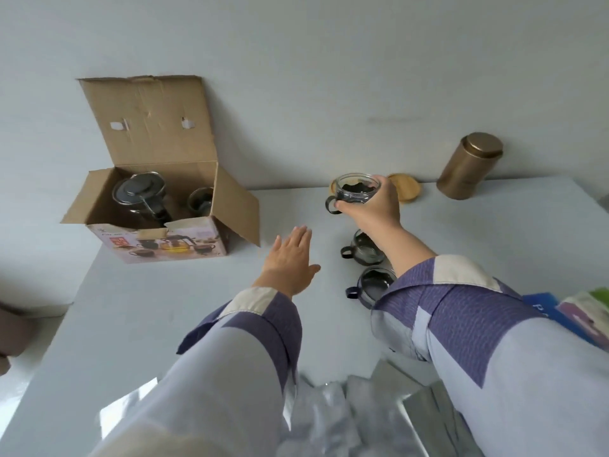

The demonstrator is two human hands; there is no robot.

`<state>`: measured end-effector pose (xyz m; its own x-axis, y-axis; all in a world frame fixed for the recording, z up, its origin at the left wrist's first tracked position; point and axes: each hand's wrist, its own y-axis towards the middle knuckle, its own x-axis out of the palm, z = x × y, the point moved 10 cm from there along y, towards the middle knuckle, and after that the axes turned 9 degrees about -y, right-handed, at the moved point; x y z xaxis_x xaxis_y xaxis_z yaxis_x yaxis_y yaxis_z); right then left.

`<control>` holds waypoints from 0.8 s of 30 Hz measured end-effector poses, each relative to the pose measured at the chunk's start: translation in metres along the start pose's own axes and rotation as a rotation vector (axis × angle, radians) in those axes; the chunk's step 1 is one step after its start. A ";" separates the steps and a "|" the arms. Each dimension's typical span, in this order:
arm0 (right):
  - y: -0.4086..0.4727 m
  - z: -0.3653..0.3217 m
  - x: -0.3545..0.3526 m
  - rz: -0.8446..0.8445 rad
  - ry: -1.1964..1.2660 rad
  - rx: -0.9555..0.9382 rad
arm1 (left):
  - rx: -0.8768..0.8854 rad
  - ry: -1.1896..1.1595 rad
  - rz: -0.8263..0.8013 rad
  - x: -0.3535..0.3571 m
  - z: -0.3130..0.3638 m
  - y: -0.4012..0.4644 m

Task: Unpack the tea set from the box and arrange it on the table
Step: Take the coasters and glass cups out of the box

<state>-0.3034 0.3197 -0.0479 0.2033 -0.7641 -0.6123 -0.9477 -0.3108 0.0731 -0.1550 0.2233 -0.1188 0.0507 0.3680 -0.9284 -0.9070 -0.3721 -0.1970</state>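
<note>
An open cardboard box (pixel 197 237) stands at the table's far left, its lid flap up against the wall. Inside it are a glass teapot with a dark lid (pixel 140 194) and one glass cup (pixel 200 200). My right hand (pixel 375 202) grips a glass cup with a black handle (pixel 354 190), held just above the table near the far edge. Two more glass cups (pixel 362 249) (pixel 374 283) stand on the table in a row below that hand, partly hidden by my right forearm. My left hand (pixel 291 262) hovers flat and empty between the box and the cups.
A round wooden coaster (pixel 408 188) and a bronze metal canister (pixel 469 166) stand by the wall at far right. Crumpled plastic wrapping (pixel 329 420) lies at the near edge. Coloured packets (pixel 580 313) lie at the right edge. The white table (pixel 148 324) ends at left.
</note>
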 end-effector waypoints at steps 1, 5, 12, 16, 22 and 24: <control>0.005 0.016 -0.011 0.002 -0.001 0.016 | 0.009 0.005 -0.034 0.012 0.011 0.002; 0.018 0.074 -0.049 0.031 -0.030 0.079 | -0.013 0.008 -0.134 0.044 0.034 0.012; 0.027 0.152 -0.071 0.038 -0.069 0.158 | -0.108 -0.111 -0.154 0.062 0.039 0.027; 0.028 0.178 -0.067 0.054 -0.063 0.167 | -0.131 -0.167 -0.168 0.068 0.037 0.031; 0.022 0.191 -0.059 0.109 -0.035 0.140 | -0.139 -0.194 -0.151 0.070 0.033 0.031; 0.019 0.193 -0.055 0.120 -0.032 0.115 | -0.142 -0.196 -0.143 0.070 0.032 0.031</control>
<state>-0.3802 0.4649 -0.1643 0.0810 -0.7730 -0.6292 -0.9870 -0.1502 0.0574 -0.1929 0.2650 -0.1799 0.0799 0.5782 -0.8120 -0.8283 -0.4146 -0.3768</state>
